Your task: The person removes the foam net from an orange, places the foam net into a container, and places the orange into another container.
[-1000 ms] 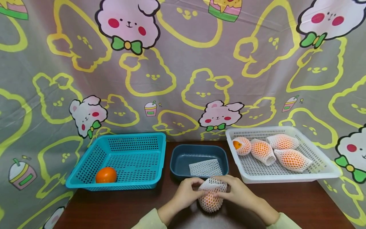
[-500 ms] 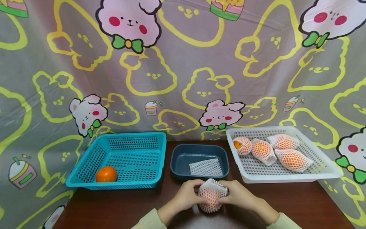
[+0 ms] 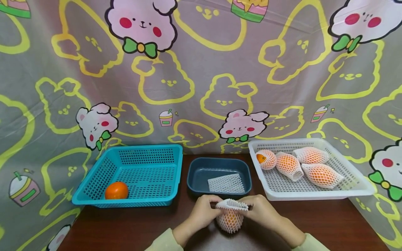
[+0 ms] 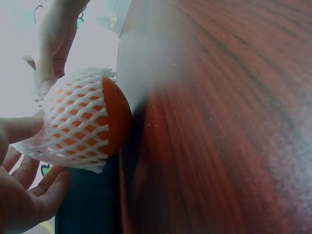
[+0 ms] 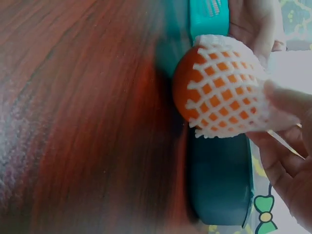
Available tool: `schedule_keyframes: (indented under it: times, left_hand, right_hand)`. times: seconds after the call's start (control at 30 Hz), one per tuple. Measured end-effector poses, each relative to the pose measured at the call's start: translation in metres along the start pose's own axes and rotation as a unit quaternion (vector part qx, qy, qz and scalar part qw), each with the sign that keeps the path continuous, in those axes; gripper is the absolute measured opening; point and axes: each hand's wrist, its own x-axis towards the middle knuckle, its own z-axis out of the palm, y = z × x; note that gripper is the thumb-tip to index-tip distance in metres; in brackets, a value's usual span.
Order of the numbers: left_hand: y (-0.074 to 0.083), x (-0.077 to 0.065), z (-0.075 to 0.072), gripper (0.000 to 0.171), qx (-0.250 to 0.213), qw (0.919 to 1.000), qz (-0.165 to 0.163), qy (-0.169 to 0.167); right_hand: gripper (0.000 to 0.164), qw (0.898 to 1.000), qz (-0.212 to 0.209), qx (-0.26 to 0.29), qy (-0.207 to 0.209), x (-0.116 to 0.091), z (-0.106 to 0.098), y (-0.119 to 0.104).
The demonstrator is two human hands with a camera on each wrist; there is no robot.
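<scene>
An orange (image 3: 231, 223) in a white foam net sleeve (image 3: 230, 205) stands on the table at the front middle. My left hand (image 3: 202, 212) pinches the sleeve's upper left edge between thumb and fingers. At the upper right edge my right hand (image 3: 262, 212) pinches it the same way. The sleeve's mouth is stretched flat between both hands. In the left wrist view the bare lower end of the orange (image 4: 118, 117) sticks out of the net. The right wrist view also shows this uncovered orange end (image 5: 184, 87), close to the tabletop.
Behind the hands stands a dark blue tray (image 3: 196, 191) with a flat foam net sleeve (image 3: 226, 184) in it. A turquoise basket (image 3: 147, 174) at left holds one bare orange (image 3: 117, 190). The white basket (image 3: 314, 193) at right holds several netted oranges (image 3: 288, 165).
Both hands have shifted their grip at the sleeve's top. Its upper edge, earlier bunched and pointed, is now spread wide between them. The orange stays in nearly the same place.
</scene>
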Motion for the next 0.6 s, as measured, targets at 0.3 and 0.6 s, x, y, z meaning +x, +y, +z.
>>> schedule_keyframes:
  times: [0.3, 0.6]
  left_hand:
    - [0.0004, -0.0021, -0.0019, 0.040, 0.024, 0.9995, -0.001, -0.020]
    - [-0.0006, -0.0037, -0.0021, 0.066, 0.029, 0.9965, -0.021, -0.076]
  right_hand:
    - [0.058, 0.992, 0.076, 0.001, -0.097, -0.0049, -0.0040, 0.0043]
    - [0.040, 0.992, 0.081, 0.018, -0.090, -0.0048, -0.0017, 0.0042]
